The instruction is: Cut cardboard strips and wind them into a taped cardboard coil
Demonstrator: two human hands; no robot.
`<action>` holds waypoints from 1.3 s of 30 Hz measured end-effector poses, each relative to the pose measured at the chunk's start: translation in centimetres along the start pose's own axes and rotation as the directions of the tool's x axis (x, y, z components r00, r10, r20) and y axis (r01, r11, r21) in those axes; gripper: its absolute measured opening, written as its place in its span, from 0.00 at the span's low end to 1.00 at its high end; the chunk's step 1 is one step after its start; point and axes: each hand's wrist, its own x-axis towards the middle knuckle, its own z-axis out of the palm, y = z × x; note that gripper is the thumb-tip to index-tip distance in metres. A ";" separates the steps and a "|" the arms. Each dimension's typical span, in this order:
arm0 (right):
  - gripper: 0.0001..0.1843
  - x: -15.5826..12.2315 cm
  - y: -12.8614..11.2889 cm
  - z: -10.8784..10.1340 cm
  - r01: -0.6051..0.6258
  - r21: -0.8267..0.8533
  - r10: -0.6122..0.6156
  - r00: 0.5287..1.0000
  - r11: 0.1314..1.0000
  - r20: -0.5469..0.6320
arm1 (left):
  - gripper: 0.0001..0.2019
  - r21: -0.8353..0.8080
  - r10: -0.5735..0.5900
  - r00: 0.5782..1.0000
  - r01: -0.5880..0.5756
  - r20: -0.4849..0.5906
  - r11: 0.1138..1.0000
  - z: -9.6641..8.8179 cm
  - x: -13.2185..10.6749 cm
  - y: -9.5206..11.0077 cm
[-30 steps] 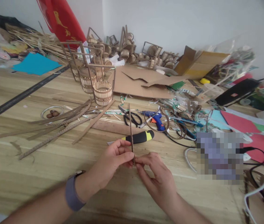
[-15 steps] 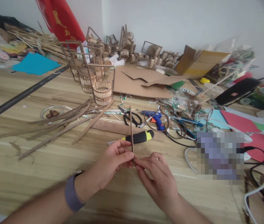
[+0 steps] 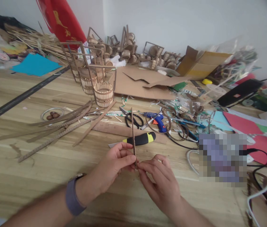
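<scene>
A narrow brown corrugated cardboard strip (image 3: 133, 132) stands edge-on in front of me, its far end pointing away. My left hand (image 3: 120, 160) pinches it between thumb and fingers near its lower part. At the strip's near end, the thumb and index finger of my right hand (image 3: 159, 179) are pinched together on it; the exact contact is partly hidden. Just beyond the hands lies a black and yellow utility knife (image 3: 141, 138), crossed in view by the strip. Black-handled scissors (image 3: 135, 120) and a blue glue gun (image 3: 158, 119) lie farther back.
Loose cardboard strips (image 3: 60, 134) spread to the left, near a ring with brown balls (image 3: 53, 115). Small slatted buckets with handles (image 3: 103, 94) stand behind them. Flat cardboard (image 3: 143, 83) lies at the back. Cables and red paper (image 3: 242, 124) crowd the right side.
My right fingers have shifted very slightly at the strip's near end. Otherwise both hands and the strip stay in nearly the same place.
</scene>
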 end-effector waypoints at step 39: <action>0.08 -0.1 0.0 0.2 -0.054 -0.025 0.055 0.998 0.998 0.024 | 0.20 0.198 0.143 0.990 -0.137 -0.012 0.970 -0.3 0.0 -0.6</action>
